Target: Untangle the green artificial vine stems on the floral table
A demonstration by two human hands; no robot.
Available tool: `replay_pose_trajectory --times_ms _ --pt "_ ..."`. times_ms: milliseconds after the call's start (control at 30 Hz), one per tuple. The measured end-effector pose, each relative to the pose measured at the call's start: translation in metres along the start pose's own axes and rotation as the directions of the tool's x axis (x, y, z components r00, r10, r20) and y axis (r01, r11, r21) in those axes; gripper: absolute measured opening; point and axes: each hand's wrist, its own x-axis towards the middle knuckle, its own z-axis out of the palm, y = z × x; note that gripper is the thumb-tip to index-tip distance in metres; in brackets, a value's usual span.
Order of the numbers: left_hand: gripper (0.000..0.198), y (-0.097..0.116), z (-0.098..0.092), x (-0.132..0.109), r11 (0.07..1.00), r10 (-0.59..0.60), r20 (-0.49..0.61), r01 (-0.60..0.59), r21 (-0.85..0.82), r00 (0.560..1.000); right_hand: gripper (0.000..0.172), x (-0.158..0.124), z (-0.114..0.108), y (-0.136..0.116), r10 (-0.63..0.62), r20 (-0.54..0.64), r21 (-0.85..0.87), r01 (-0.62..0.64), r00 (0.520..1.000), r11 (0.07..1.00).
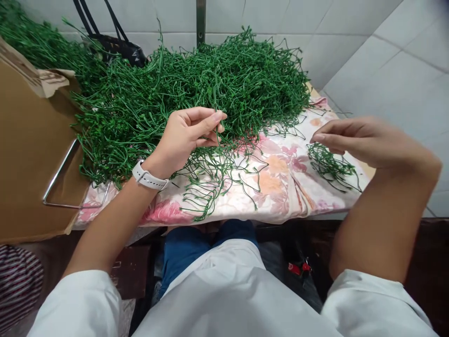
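Observation:
My left hand (196, 127), with a white watch band on its wrist, pinches a thin green artificial-looking stem (215, 93) upright between thumb and fingers. Behind and around it spreads a large heap of green stems (245, 79) with small knobby ends. Below that hand, several loose stems (203, 199) lie towards the front edge of the cloth. Off to the right, my right hand (361, 138) hangs over a small separate pile of green pieces (333, 168). Its fingers are pressed together, and whatever may be between the tips cannot be made out.
A flowered cloth (277, 173) covers the table. At the left stands a cardboard box (35, 154) with a bent metal wire frame (61, 173) beside it. A black bag (121, 49) leans at the back by the tiled wall (266, 16). Striped fabric (19, 285) shows at lower left.

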Motion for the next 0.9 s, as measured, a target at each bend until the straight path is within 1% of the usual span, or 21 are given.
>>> replay_pose_trajectory --times_ms 67,100,133,167,200,267,333,367,400,467,533,600,633,667,700,733,767,800,833,867,900 --pt "0.030 -0.001 0.000 0.000 1.000 -0.011 0.004 0.011 -0.003 1.000 0.074 -0.008 -0.002 0.002 0.026 0.088 0.119 -0.037 0.996 0.992" --pt "0.031 -0.001 0.000 0.000 1.000 -0.017 0.005 0.017 -0.002 1.000 0.079 -0.011 -0.003 0.003 0.053 0.098 0.143 -0.067 0.994 0.988" --pt "0.031 -0.001 0.000 0.000 1.000 -0.024 0.006 0.024 -0.002 1.000 0.082 -0.014 -0.005 0.004 0.089 0.073 0.137 -0.098 0.993 0.986" --pt "0.031 -0.002 0.000 0.000 1.000 -0.029 0.008 0.029 -0.004 1.000 0.082 -0.015 -0.007 0.005 0.119 0.049 0.130 -0.124 0.992 0.984" --pt "0.031 -0.002 -0.001 0.000 0.999 -0.032 0.010 0.032 -0.009 0.999 0.077 -0.016 -0.008 0.008 0.142 0.030 0.120 -0.145 0.989 0.982" --pt "0.031 -0.002 -0.001 0.001 0.999 -0.034 0.011 0.034 -0.018 0.999 0.056 -0.013 -0.009 0.013 0.174 0.023 0.077 -0.176 0.984 0.981" --pt "0.030 -0.002 -0.002 0.002 0.999 -0.043 0.001 0.043 -0.024 0.999 0.036 -0.007 -0.009 0.019 0.189 0.056 -0.002 -0.189 0.980 0.982" --pt "0.030 -0.002 -0.002 0.003 0.998 -0.051 -0.010 0.051 -0.030 0.999 0.031 -0.004 -0.008 0.021 0.201 0.083 -0.057 -0.196 0.976 0.979" --pt "0.030 -0.002 -0.002 0.003 0.997 -0.061 -0.022 0.060 -0.039 0.998 0.032 -0.001 -0.008 0.022 0.213 0.113 -0.112 -0.201 0.970 0.973" --pt "0.031 -0.001 -0.001 0.003 0.996 -0.078 -0.035 0.077 -0.055 0.996 0.040 0.001 -0.007 0.019 0.252 0.146 -0.213 -0.218 0.957 0.952" --pt "0.030 0.000 -0.001 0.003 0.995 -0.083 -0.028 0.082 -0.061 0.996 0.051 -0.002 -0.008 0.011 0.292 0.135 -0.291 -0.244 0.947 0.925" --pt "0.027 0.001 0.000 0.002 0.994 -0.081 -0.008 0.080 -0.073 0.997 0.060 -0.006 -0.009 -0.002 0.279 0.088 -0.340 -0.234 0.956 0.911" --pt "0.026 0.001 0.000 0.002 0.993 -0.080 -0.002 0.080 -0.082 0.997 0.061 -0.008 -0.008 -0.011 0.230 0.060 -0.354 -0.195 0.971 0.915" --pt "0.025 0.001 0.001 0.002 0.993 -0.080 -0.001 0.080 -0.088 0.997 0.060 -0.009 -0.007 -0.021 0.139 0.044 -0.345 -0.115 0.989 0.931" --pt "0.024 0.000 0.001 0.001 0.993 -0.081 -0.004 0.080 -0.090 0.997 0.059 -0.009 -0.004 -0.032 0.014 0.037 -0.309 -0.002 0.999 0.951" --pt "0.023 0.000 0.002 0.001 0.993 -0.080 -0.010 0.079 -0.086 0.997 0.056 -0.008 0.001 -0.043 -0.128 0.030 -0.246 0.131 0.991 0.960" --pt "0.023 -0.001 0.002 0.001 0.994 -0.076 -0.019 0.074 -0.076 0.997 0.055 -0.005 0.009 -0.055 -0.281 0.022 -0.152 0.281 0.960 0.948" --pt "0.023 -0.002 0.003 0.001 0.996 -0.068 -0.030 0.066 -0.065 0.997 0.057 -0.001 0.018 -0.066 -0.413 0.018 -0.039 0.413 0.911 0.910" --pt "0.023 -0.002 0.003 0.002 0.997 -0.057 -0.041 0.055 -0.053 0.998 0.056 0.005 0.028 -0.077 -0.512 0.000 0.070 0.510 0.859 0.857" --pt "0.023 -0.003 0.003 0.002 0.998 -0.045 -0.052 0.042 -0.044 0.998 0.057 0.012 0.039 -0.087 -0.589 -0.002 0.177 0.580 0.808 0.795" --pt "0.022 -0.004 0.003 0.003 0.999 -0.031 -0.063 0.029 -0.035 0.998 0.056 0.019 0.050 -0.096 -0.631 0.007 0.275 0.605 0.776 0.747"
